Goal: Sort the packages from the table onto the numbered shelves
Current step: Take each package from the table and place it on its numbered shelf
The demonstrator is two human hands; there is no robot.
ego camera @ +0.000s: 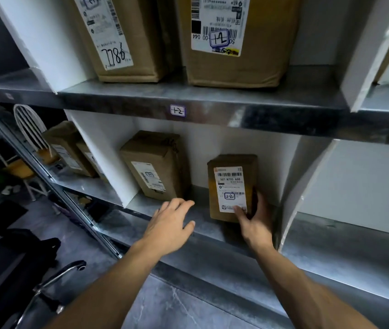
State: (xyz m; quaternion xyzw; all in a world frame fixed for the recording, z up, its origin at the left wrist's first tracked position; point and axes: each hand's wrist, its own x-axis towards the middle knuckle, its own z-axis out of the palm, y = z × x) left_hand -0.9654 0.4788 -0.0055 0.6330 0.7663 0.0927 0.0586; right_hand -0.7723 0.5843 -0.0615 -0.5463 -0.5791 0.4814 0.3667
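Small brown cardboard box with a white paper label (232, 186) going on the lower shiny grey metal shelf (212, 232).

The right hand (254, 222) grips the box low down, thumb on the label and fingers curled round its right side. This is likely to stand it straight with the written "2-2" facing out. The box seems to rest on the shelf beside the flat white divider wall (293, 186). The left hand (169, 222) hovers with loose, spread fingers, holding nothing.
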